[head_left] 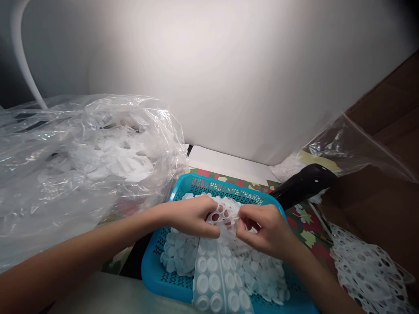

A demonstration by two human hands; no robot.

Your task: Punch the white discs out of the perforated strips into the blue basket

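Nearest us, two bare forearms (98, 244) slant in from the lower corners, ending in two hands over one blue basket (147, 266). Between and below the hands we see one white sheet (214, 279), which lies across the basket and over its near rim. It is pale and slightly see-through, with four columns of round discs and a raised line between the middle two; its far end shows open rings. The right hand (263, 224) has its grip pinched at that ringed end, thumb against forefinger. The left hand (203, 218) curves its grip beside the rings, thumb and fingers a little parted; we cannot tell whether it pinches the sheet.

Loose white discs (180, 250), too many for us to count, fill much of the basket. To the left, one large clear bag (29, 209) contains crumpled white pieces (121, 152). We find one black object (304, 185) behind the basket's far right corner and one heap of holed white sheeting (366, 261) at lower right. A leaf-patterned cover (309, 237) lies on the surface.
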